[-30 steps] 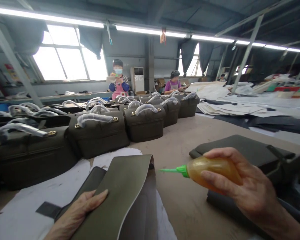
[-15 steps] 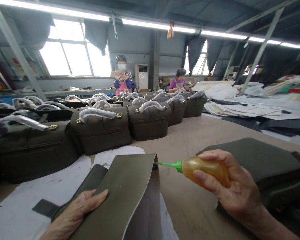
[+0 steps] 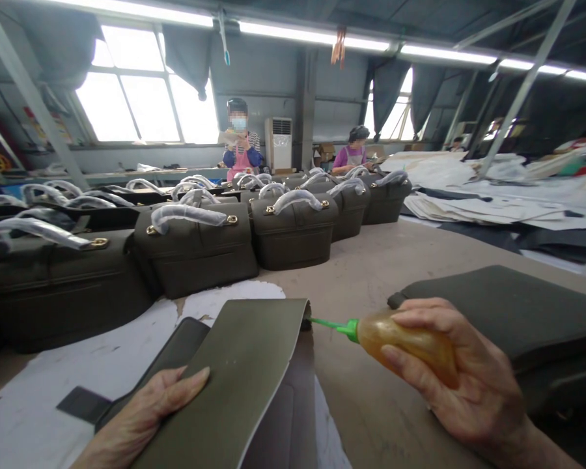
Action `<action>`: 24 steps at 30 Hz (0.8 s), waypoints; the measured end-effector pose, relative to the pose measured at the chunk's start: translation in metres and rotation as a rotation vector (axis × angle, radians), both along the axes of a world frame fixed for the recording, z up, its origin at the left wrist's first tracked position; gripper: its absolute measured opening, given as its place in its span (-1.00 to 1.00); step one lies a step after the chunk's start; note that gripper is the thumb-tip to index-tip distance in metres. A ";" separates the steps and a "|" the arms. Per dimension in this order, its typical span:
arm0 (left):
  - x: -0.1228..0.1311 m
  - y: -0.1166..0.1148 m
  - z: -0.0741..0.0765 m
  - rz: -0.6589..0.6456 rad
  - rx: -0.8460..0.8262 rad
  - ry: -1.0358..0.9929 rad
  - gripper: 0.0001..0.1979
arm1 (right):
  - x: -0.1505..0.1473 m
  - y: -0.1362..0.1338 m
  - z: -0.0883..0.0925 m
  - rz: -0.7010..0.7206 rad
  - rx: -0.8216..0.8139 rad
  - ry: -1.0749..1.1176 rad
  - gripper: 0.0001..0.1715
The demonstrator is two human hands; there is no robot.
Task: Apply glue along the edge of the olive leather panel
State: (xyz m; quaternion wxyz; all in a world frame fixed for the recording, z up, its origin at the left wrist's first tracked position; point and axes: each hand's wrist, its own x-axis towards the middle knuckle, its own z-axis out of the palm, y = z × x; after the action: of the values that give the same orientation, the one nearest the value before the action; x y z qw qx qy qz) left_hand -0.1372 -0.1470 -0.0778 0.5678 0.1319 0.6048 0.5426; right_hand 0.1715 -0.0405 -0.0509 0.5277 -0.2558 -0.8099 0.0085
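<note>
My right hand (image 3: 461, 378) grips a small amber glue bottle (image 3: 404, 342) with a green nozzle (image 3: 333, 326). The nozzle tip touches the top right edge of an olive-green leather flap (image 3: 244, 371) that stands raised in front of me. My left hand (image 3: 149, 407) lies flat against the flap's left side and holds it up. Beneath the flap lies a darker bag piece (image 3: 176, 355) on white paper (image 3: 53, 391).
Rows of olive handbags (image 3: 195, 254) with plastic-wrapped handles fill the table (image 3: 371, 260) to the left and back. A stack of dark leather pieces (image 3: 508, 319) lies at right. Two other people (image 3: 239, 146) work at the far end near windows.
My right hand has carried the glue bottle leftward until the nozzle tip meets the flap's edge. The left hand has stayed on the flap.
</note>
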 end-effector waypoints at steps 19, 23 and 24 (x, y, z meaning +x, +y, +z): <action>0.024 -0.003 0.034 0.026 0.018 0.026 -0.62 | -0.003 0.002 -0.001 -0.009 0.010 -0.001 -0.76; 0.022 -0.003 0.031 0.017 0.033 0.040 -0.58 | 0.000 -0.002 -0.002 -0.005 0.014 -0.006 -0.76; 0.021 -0.002 0.031 0.010 0.029 0.044 -0.56 | 0.001 -0.003 -0.003 -0.002 0.011 -0.010 -0.75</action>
State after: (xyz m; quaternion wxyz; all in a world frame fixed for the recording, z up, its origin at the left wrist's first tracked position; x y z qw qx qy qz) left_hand -0.1159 -0.1495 -0.0472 0.5496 0.1490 0.6098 0.5512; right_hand 0.1722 -0.0434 -0.0537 0.5253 -0.2539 -0.8122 0.0022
